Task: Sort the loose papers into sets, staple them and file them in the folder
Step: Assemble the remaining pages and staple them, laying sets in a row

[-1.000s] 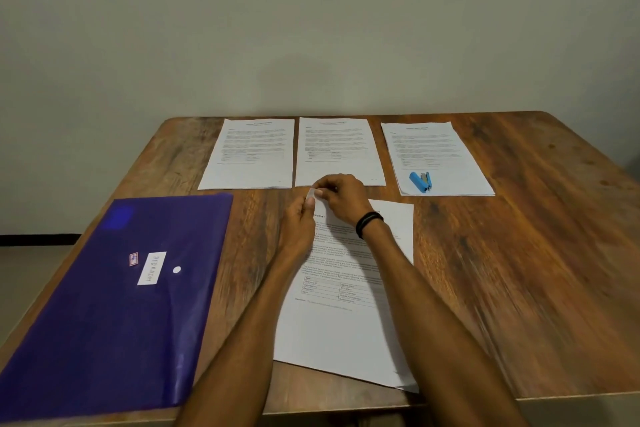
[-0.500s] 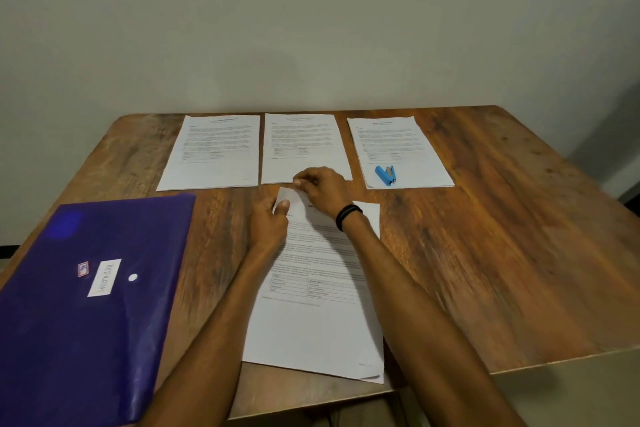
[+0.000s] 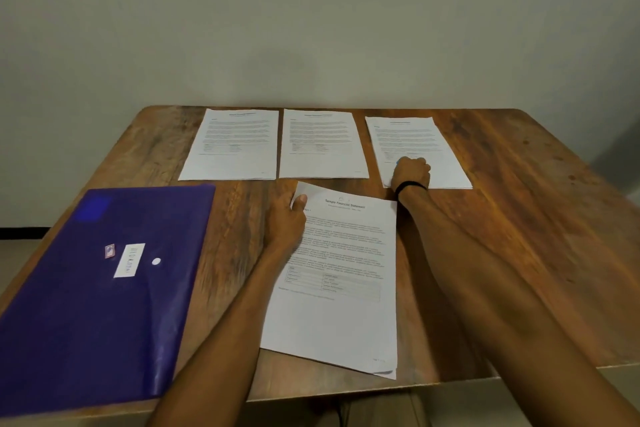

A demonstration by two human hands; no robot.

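Note:
A set of papers headed "Sample Financial Statement" (image 3: 343, 302) lies in front of me. My left hand (image 3: 285, 224) pinches its lifted top left corner with the thumb on top. Three more paper sets lie in a row at the back: left (image 3: 233, 146), middle (image 3: 322, 146) and right (image 3: 415, 146). My right hand (image 3: 411, 173), with a black band at the wrist, is curled on the right set, over the blue stapler (image 3: 399, 161), of which only a sliver shows. A purple folder (image 3: 93, 291) lies closed at the left.
The wooden table (image 3: 519, 236) has bare room on its right side. Its front edge runs just below the near papers. A plain wall stands behind the table.
My right hand left the corner of the near papers and reached right and back onto the stapler. My left hand still holds the corner. The view shifted.

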